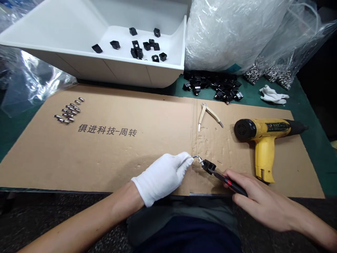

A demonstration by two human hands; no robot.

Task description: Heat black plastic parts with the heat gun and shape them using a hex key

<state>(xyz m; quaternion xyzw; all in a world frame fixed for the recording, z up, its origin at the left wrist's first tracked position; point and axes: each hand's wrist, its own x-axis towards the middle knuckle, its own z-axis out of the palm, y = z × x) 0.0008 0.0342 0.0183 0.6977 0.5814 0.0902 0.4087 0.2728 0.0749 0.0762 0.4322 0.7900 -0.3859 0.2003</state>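
Note:
My left hand (pixel 164 175), in a white glove, pinches a thin bent metal rod (pixel 197 157) above the front part of the cardboard. The rod's far end meets a small black plastic part (pixel 209 166). Bare and to the right, my right hand (pixel 259 200) is closed round a black-handled tool (pixel 234 185) with a red mark. The tool's tip touches the black part from the right. The exact contact between rod and part is too small to tell.
Cardboard (pixel 158 116) covers the table. Small pliers (pixel 207 114), a yellow heat gun (pixel 265 140) and metal pins (pixel 68 112) lie on it. Behind are a white bin (pixel 168 75) holding black parts, a black parts pile (pixel 221 86), plastic bags (pixel 231 31) and a white cloth (pixel 273 95).

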